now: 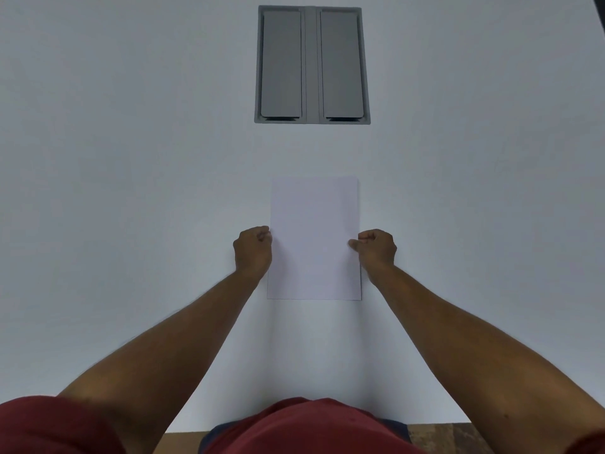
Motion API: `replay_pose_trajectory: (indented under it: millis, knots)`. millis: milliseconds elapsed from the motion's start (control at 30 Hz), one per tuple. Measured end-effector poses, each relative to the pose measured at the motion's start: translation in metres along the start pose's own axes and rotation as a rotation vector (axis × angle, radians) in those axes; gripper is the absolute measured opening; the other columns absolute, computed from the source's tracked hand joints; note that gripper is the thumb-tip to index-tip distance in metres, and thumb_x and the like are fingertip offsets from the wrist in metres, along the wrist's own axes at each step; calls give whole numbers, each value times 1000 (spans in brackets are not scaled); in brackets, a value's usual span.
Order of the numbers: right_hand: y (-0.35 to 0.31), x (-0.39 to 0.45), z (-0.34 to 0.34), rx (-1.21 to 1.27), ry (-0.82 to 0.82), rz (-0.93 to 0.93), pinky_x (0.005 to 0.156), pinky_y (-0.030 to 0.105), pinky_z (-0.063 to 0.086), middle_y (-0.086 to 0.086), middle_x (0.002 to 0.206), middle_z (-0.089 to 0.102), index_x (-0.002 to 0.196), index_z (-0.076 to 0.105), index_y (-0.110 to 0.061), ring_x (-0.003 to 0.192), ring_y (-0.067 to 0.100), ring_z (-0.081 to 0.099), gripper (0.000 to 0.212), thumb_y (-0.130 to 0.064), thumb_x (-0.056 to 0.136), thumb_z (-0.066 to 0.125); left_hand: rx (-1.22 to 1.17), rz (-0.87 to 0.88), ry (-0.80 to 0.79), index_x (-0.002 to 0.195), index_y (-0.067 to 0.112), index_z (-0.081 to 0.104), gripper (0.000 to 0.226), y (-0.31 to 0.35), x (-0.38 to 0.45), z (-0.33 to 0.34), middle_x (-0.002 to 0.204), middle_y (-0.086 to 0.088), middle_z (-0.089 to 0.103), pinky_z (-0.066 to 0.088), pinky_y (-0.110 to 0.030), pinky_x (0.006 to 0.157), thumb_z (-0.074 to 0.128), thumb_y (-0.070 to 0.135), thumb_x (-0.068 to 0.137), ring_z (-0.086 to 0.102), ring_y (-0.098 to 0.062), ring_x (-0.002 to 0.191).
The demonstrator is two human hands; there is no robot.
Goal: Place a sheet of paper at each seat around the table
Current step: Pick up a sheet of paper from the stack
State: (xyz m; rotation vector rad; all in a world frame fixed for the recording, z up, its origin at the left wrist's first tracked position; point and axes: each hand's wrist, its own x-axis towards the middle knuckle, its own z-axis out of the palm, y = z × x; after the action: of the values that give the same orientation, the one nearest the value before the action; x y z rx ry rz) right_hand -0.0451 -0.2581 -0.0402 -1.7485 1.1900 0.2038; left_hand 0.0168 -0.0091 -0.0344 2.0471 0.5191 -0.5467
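A white sheet of paper (pixel 314 237) lies in portrait position on the white table (pixel 131 158), straight in front of me. My left hand (pixel 252 250) pinches its left edge with curled fingers. On the opposite side my right hand (pixel 375 249) pinches the right edge, thumb on top of the sheet. Both hands grip at about mid-height of the sheet. Whether the paper rests flat or is slightly lifted cannot be told.
A grey recessed cable box with two closed flaps (pixel 312 65) sits in the table beyond the paper. The table's near edge (pixel 442 423) runs by my body, with wooden floor (pixel 458 439) below it.
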Motion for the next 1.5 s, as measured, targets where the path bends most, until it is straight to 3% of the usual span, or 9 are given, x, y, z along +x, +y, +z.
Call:
replay_pose_trajectory:
  millis: [267, 433, 567, 667, 833, 900, 1067, 1233, 1500]
  knots:
    - [0, -2, -4, -102, 11, -82, 77, 24, 43, 6, 93, 69, 106, 74, -1, 85, 23, 62, 16, -7, 93, 80, 48, 34, -22, 121, 5, 79, 26, 1, -7, -5, 118, -12, 81, 57, -32, 93, 62, 17, 105, 75, -32, 107]
    - [0, -7, -14, -118, 85, -161, 82, 29, 50, 2, 90, 72, 107, 77, -7, 87, 23, 68, 16, -12, 92, 82, 89, 49, -37, 87, 22, 63, 18, -2, -11, -8, 83, 0, 57, 35, -26, 72, 58, 13, 103, 48, -20, 83]
    - [-2, -14, -26, -83, 99, -242, 85, 30, 49, 3, 96, 74, 110, 78, -9, 87, 22, 66, 16, -16, 96, 78, -41, 9, -27, 106, 27, 68, 9, 7, -18, -12, 106, 4, 61, 45, -27, 94, 64, 18, 104, 54, -20, 97]
    - [-5, -19, -39, 11, 40, -269, 81, 30, 53, 2, 95, 75, 112, 74, -14, 87, 21, 67, 14, -18, 98, 75, -155, -11, -12, 136, 14, 73, 34, 15, -24, -16, 138, -1, 71, 51, -43, 116, 69, 22, 103, 68, -25, 125]
    - [-1, -27, -65, 280, -104, -214, 68, 14, 49, -4, 86, 74, 115, 71, -18, 70, -6, 68, 18, -15, 98, 76, -226, 13, -55, 105, 25, 70, 9, 21, -33, -17, 107, -2, 67, 52, -35, 94, 72, 32, 99, 63, -22, 98]
    - [2, -31, -75, 361, -124, -186, 61, 14, 46, -6, 79, 69, 118, 71, -15, 55, -7, 62, 21, -14, 98, 76, -242, 21, -98, 98, 25, 63, 19, 26, -38, -15, 105, 2, 61, 50, -36, 87, 73, 40, 99, 60, -20, 93]
    - [11, -44, -103, 477, -223, -145, 61, 26, 41, 9, 101, 80, 116, 73, -20, 78, 20, 62, 19, -22, 98, 78, -491, -66, -337, 149, 17, 62, 77, 54, -62, -16, 141, -2, 72, 60, -39, 95, 83, 58, 88, 74, -28, 118]
    - [18, -59, -133, 541, -315, -176, 84, 44, 48, 12, 117, 81, 121, 73, -18, 98, 28, 70, 23, -22, 98, 77, -578, 16, -418, 127, 13, 76, 42, 89, -90, -12, 130, -9, 79, 58, -47, 103, 80, 39, 95, 76, -31, 113]
    - [20, -89, -186, 590, -346, -232, 84, 39, 59, 3, 110, 83, 124, 70, -16, 93, 21, 77, 25, -26, 102, 73, -606, 109, -363, 125, 7, 77, 31, 125, -129, 13, 120, -8, 82, 63, -44, 99, 81, 18, 97, 78, -31, 115]
